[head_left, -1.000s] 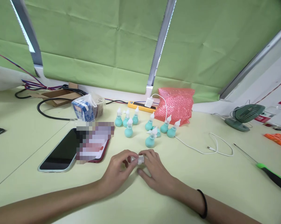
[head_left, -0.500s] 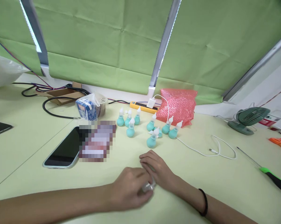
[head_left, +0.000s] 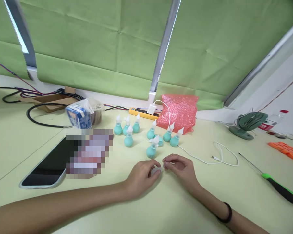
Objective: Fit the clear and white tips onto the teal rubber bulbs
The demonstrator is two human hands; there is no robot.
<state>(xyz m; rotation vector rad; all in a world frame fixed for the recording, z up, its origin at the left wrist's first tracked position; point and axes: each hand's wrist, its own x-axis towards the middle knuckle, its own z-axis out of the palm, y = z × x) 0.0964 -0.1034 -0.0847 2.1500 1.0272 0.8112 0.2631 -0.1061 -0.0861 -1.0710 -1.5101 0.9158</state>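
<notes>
My left hand (head_left: 143, 177) is closed around a small clear plastic piece (head_left: 156, 169), mostly covered by the fingers. Facing it, my right hand (head_left: 181, 169) pinches thumb and fingertips together at the end of that piece; a tiny whitish bit shows there, too small to name. Just beyond the hands stands a nasal aspirator (head_left: 151, 151) with a teal bulb and a pale pointed tip. Several more like it, such as one aspirator (head_left: 128, 140), stand upright in two loose groups. Behind the nearest one lies a teal bulb (head_left: 159, 140), partly hidden.
Left of the hands lie a phone (head_left: 47, 164) and a blurred-out flat item (head_left: 89, 156). Behind are a bagged blue pack (head_left: 79, 115), a yellow power strip (head_left: 141, 113) and pink bubble wrap (head_left: 179, 112). To the right are a white cable (head_left: 207, 162), a screwdriver (head_left: 280, 188) and a green fan (head_left: 252, 122).
Both hands have moved forward, toward the aspirators. The right hand has gone from lying with fingers extended to pinching at the clear piece. The view has shifted slightly right.
</notes>
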